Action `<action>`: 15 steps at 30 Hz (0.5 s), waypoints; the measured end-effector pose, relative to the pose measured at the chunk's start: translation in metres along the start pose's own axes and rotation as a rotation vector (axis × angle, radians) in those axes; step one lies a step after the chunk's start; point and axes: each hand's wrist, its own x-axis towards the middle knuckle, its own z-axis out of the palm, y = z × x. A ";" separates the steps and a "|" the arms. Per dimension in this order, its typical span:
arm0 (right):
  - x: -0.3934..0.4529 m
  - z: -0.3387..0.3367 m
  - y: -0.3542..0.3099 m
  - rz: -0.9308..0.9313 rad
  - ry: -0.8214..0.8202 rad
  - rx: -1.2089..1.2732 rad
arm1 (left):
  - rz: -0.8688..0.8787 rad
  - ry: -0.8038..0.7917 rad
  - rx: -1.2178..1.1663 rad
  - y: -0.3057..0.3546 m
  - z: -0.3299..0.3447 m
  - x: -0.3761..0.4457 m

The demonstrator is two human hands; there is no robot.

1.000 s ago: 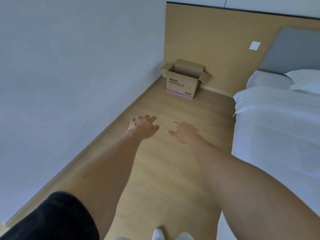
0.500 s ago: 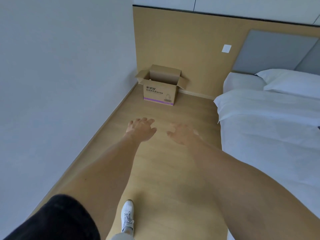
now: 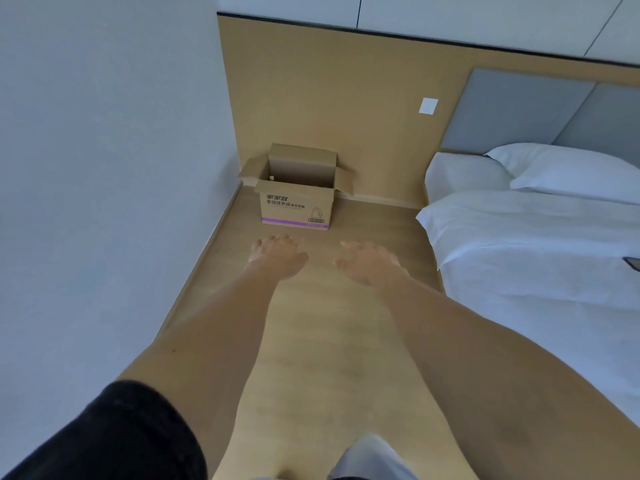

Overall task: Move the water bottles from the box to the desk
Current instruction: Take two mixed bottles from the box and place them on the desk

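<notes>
**Bedroom corner with bed, wall panel and wood floor**

A bed with white sheets stands on a light wood-look floor. At its head lie two white pillows beneath a grey padded headboard. Behind the headboard a tan wood wall panel, edged with a dark strip on top, runs away from the bed to a plain pale wall. A white wall switch sits on the panel just beside the headboard. A small dark object lies on the bed. Light is soft and even.
</notes>
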 end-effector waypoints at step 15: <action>0.207 -0.031 -0.068 -0.050 -0.016 0.045 | -0.023 0.006 0.003 -0.080 -0.039 0.182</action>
